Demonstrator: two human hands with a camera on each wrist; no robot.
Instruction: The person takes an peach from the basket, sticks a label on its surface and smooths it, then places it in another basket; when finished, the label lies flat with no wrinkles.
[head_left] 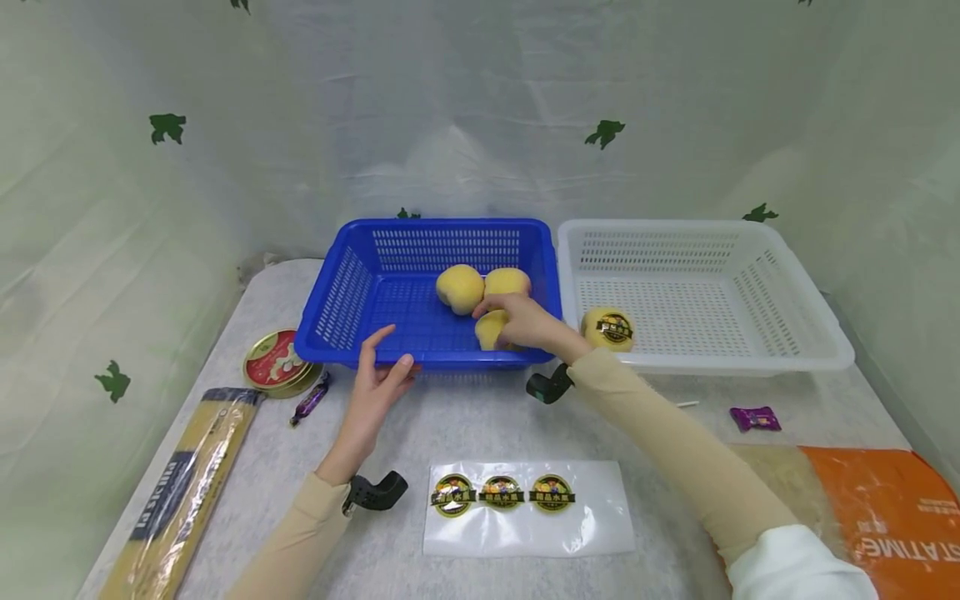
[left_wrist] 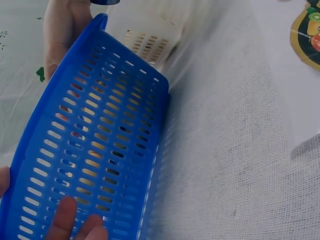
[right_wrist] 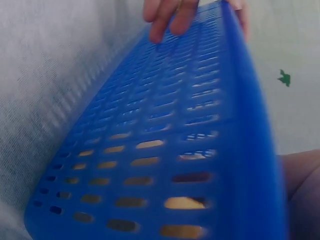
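Inside the blue basket (head_left: 375, 321), my right hand (head_left: 525, 321) grips the nearest yellow peach (head_left: 489, 332), covering part of it. Two more yellow peaches, one on the left (head_left: 460, 289) and one on the right (head_left: 507, 282), lie just behind. My left hand (head_left: 375, 387) is at the basket's front rim, its index finger extended above the inside. Its other fingers (left_wrist: 64, 220) lie along the outer wall in the left wrist view. The white basket (head_left: 720, 362) at the right holds a peach (head_left: 596, 325) bearing a round black-and-gold sticker (head_left: 615, 327).
A sheet (head_left: 525, 533) with three round stickers lies in front. On the left are a round tin (head_left: 277, 362), a purple-wrapped candy (head_left: 309, 402) and a noodle pack (head_left: 180, 492). Another purple candy (head_left: 755, 418) and an orange bag (head_left: 877, 508) lie on the right.
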